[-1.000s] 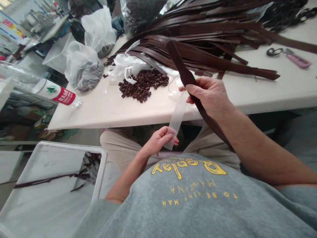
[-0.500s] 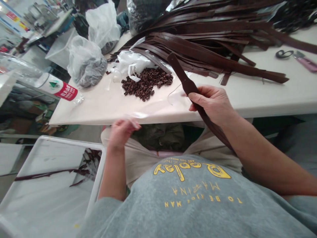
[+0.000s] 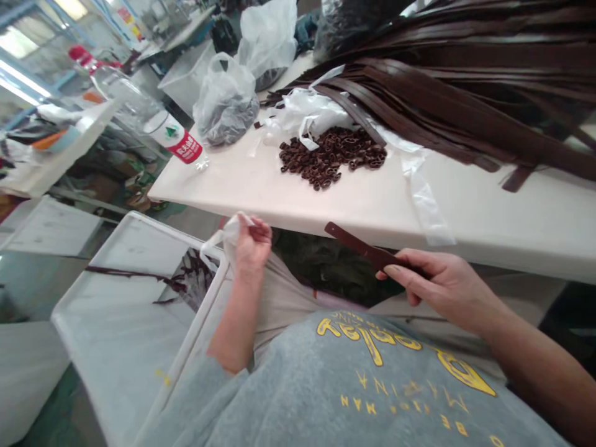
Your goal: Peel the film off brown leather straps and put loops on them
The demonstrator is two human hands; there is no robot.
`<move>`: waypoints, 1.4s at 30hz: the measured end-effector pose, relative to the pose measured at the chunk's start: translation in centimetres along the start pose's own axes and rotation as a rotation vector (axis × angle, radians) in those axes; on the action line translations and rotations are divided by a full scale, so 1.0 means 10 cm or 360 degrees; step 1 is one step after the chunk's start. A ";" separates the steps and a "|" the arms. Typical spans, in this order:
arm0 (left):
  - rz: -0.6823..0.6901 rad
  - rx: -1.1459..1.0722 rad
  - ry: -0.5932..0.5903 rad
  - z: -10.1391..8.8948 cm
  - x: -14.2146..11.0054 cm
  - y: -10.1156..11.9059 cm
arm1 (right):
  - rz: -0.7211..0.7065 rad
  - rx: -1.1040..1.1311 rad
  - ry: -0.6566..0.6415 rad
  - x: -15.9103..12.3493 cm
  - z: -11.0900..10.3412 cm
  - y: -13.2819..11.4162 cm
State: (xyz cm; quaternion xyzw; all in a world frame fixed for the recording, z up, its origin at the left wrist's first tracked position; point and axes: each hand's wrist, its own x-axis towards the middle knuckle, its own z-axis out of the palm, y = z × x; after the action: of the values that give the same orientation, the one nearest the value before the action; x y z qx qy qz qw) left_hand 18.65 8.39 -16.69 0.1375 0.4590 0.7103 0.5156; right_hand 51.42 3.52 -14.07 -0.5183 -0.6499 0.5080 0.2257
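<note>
My right hand (image 3: 433, 282) pinches a dark brown leather strap (image 3: 358, 243) between thumb and fingers, just in front of the table edge. The strap's punched, rounded end points away to the left; its other end is hidden by the hand. Over the rim of the white bin, my left hand (image 3: 254, 245) is closed on a thin, whitish plastic strip (image 3: 229, 231) that trails to the left. On the table beyond lies a pile of small brown leather loops (image 3: 333, 155), beside a crumpled white plastic bag (image 3: 310, 112).
Many long brown straps (image 3: 465, 105) cover the table's right back. A plastic strip (image 3: 426, 198) lies near its front edge. Tied clear bags (image 3: 228, 102) and a clear bottle with a red label (image 3: 172, 136) stand at left. The white bin (image 3: 130, 347) below holds brown scraps (image 3: 189, 282).
My left hand has drawn the plastic strip over toward the bin. My right hand has lowered the strap from above the table to in front of its edge. The view has turned left.
</note>
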 end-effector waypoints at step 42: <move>-0.1269 0.0279 -0.0555 0.43 -1.17 -1.59 | 0.0253 0.0042 -0.0079 -0.14 0.13 0.53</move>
State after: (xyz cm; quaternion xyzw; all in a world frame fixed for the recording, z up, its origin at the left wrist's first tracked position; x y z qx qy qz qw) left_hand 36.24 1.31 -23.76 0.1107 0.4407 0.3807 0.8054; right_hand 53.22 1.47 -18.99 -0.5524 -0.6053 0.5455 0.1754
